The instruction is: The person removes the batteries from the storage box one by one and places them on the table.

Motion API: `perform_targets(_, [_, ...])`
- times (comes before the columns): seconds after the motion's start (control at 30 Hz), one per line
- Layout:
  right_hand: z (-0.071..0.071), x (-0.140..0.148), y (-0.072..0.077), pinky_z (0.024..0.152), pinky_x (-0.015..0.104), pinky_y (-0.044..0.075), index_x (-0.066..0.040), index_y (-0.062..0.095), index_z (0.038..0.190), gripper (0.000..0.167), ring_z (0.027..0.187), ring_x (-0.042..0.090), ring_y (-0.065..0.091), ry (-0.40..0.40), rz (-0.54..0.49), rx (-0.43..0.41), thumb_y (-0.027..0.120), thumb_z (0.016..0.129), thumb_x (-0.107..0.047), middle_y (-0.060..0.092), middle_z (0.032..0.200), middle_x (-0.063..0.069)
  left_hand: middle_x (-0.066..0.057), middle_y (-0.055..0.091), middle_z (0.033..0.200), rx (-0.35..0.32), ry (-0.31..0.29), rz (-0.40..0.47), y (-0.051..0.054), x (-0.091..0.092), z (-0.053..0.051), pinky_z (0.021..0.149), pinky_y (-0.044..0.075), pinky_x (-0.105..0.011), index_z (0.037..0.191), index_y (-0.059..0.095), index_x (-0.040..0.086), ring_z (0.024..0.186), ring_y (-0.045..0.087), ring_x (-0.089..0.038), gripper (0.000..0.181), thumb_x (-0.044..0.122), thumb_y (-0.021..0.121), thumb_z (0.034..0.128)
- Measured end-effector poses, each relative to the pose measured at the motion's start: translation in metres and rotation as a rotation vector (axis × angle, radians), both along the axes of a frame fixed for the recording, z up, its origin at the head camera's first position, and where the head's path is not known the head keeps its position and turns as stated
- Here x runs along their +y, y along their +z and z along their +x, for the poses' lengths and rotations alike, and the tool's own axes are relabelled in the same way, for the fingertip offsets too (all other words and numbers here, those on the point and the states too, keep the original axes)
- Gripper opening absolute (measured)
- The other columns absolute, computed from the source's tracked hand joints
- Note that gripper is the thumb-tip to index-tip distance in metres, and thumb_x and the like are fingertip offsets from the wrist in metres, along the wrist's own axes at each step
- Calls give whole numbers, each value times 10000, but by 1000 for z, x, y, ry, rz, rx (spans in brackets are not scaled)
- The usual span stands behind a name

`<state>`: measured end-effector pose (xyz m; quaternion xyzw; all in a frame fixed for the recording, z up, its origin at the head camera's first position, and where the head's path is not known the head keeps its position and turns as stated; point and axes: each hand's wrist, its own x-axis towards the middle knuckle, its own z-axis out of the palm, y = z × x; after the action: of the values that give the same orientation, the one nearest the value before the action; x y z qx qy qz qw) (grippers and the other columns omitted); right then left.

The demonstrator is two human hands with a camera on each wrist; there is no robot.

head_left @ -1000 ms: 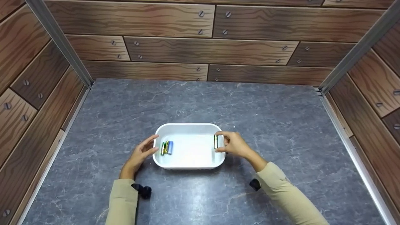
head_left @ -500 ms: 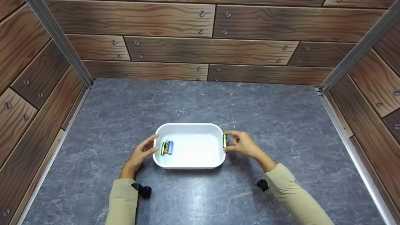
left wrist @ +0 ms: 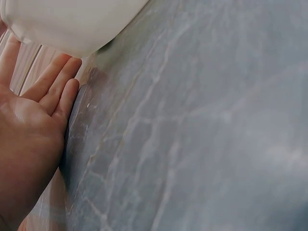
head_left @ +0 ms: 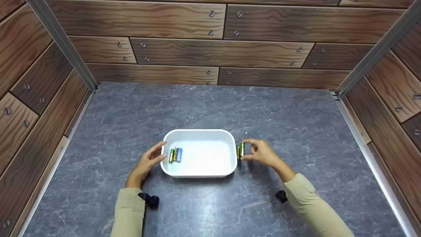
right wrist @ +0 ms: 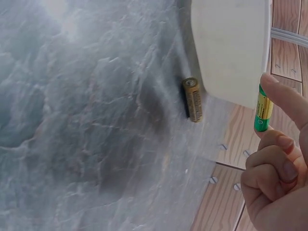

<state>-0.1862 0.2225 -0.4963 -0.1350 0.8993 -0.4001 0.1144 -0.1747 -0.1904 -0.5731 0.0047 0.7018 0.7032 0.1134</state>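
My right hand (head_left: pixel 263 154) pinches a green-and-yellow battery (right wrist: pixel 263 109) by its two ends, between thumb and a finger. It is held above the table, just right of the white plastic tub (head_left: pixel 199 130). Beneath it a gold battery (right wrist: pixel 193 101) lies on the tabletop beside the tub's right wall. Inside the tub, at its left end, three batteries lie side by side: a green one (head_left: pixel 171 156), a gold one (head_left: pixel 175 154) and a blue one (head_left: pixel 179 155). My left hand (head_left: pixel 146 163) rests at the tub's left end, fingers spread and touching its wall.
A dark grey marbled tabletop (head_left: pixel 210 105) spreads around the tub. Wood-patterned panels (head_left: pixel 177 51) stand at the back and both sides, with metal posts (head_left: pixel 62 42) at the corners. Black wrist cameras (head_left: pixel 152 201) hang at both sleeves.
My right hand has carried the green-and-yellow battery rightward, from over the tub's right end to outside its rim. The gold battery beside the tub shows more now. My left hand stays put.
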Motion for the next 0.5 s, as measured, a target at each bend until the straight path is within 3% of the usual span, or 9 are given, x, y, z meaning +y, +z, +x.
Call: perform_targets(0.5, [-3, 8, -21, 493, 180, 290, 34, 610, 1226, 574, 509, 66, 338, -21, 58, -20, 835, 716, -103, 384, 558, -70, -225, 461, 1465, 6, 1, 6, 1, 0, 1, 927, 464, -164, 1426, 444, 22, 1322, 481, -319, 556, 21, 627, 901])
